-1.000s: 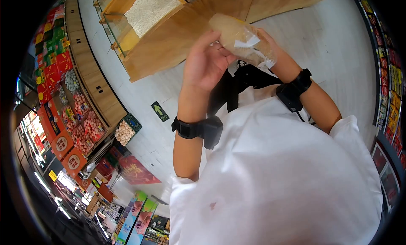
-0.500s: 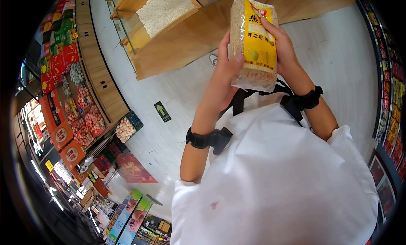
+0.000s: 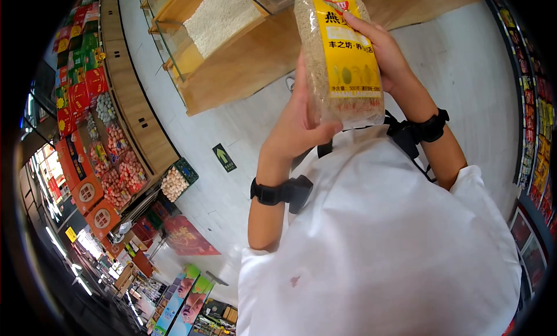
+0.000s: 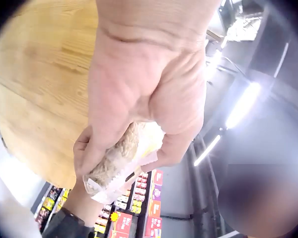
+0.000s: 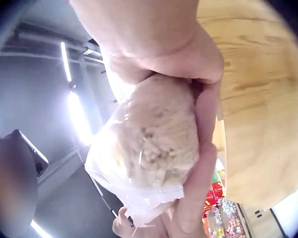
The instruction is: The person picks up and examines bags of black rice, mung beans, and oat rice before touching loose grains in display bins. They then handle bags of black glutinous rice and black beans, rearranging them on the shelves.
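A clear plastic bag of oats (image 3: pixel 350 66) with a yellow label stands upright between both hands, label facing up toward the head camera. My left hand (image 3: pixel 295 120) grips its left side and lower corner, thumb in front and fingers behind. On the other side my right hand (image 3: pixel 387 56) holds it, thumb lying across the upper label. Pale grains show through the bag (image 4: pixel 114 161) in the left wrist view, at the end with the crimped seam. From the right wrist, the bag's other end (image 5: pixel 156 134) fills the palm, fingers along one side.
Ahead is a wooden display counter (image 3: pixel 243 75) with a bin of white grain (image 3: pixel 220 20) behind glass. Along the left runs a shelf with red boxes (image 3: pixel 87 92) and netted goods, a crate of eggs (image 3: pixel 174 182) at its end. Snack racks (image 3: pixel 539 115) line the right.
The bag has turned so its yellow label faces up, then moved slightly closer. My left hand, earlier beside it with palm showing, has taken hold; its thumb has slid to the lower corner.
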`<act>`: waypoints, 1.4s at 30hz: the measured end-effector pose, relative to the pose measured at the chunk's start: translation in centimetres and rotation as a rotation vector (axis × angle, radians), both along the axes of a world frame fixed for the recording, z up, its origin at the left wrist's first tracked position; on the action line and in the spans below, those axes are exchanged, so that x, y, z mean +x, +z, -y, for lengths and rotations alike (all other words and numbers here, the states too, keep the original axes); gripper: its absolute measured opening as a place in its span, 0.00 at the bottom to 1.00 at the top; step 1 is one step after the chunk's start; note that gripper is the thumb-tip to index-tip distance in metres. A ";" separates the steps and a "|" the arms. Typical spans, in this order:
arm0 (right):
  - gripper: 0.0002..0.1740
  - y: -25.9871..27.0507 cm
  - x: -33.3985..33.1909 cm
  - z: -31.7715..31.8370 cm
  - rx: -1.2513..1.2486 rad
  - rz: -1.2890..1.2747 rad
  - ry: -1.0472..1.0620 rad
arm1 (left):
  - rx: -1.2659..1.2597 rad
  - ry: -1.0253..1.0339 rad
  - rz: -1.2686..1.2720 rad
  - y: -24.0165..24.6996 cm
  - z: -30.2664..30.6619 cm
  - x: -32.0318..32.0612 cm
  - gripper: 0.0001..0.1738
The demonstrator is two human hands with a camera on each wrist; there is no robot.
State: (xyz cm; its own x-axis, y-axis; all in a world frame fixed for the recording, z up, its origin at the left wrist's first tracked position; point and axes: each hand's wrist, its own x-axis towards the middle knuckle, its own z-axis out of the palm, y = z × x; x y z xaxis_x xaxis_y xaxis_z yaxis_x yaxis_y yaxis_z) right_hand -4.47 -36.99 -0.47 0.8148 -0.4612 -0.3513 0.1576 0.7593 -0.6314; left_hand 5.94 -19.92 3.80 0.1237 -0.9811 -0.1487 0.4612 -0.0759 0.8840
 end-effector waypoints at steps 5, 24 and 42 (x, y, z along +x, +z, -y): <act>0.23 -2.9 -0.5 -1.6 0.350 0.255 -0.067 | -0.005 -0.057 0.504 3.2 1.2 -2.5 0.64; 0.22 3.0 -0.3 -2.7 0.508 0.206 -0.198 | -0.202 0.374 1.166 2.9 0.0 -0.9 0.55; 0.24 5.0 -0.9 -4.5 0.344 -0.010 -0.382 | -0.015 0.600 0.631 -0.6 -0.5 0.4 0.34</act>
State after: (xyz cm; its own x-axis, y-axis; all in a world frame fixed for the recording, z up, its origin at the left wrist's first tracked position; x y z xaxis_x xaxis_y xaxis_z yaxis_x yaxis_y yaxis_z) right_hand -5.39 -32.49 4.53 0.6063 -0.5817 -0.5422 0.4597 0.8128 -0.3579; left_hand 6.29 -19.39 3.22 0.6757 -0.7248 0.1347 -0.1574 0.0367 0.9869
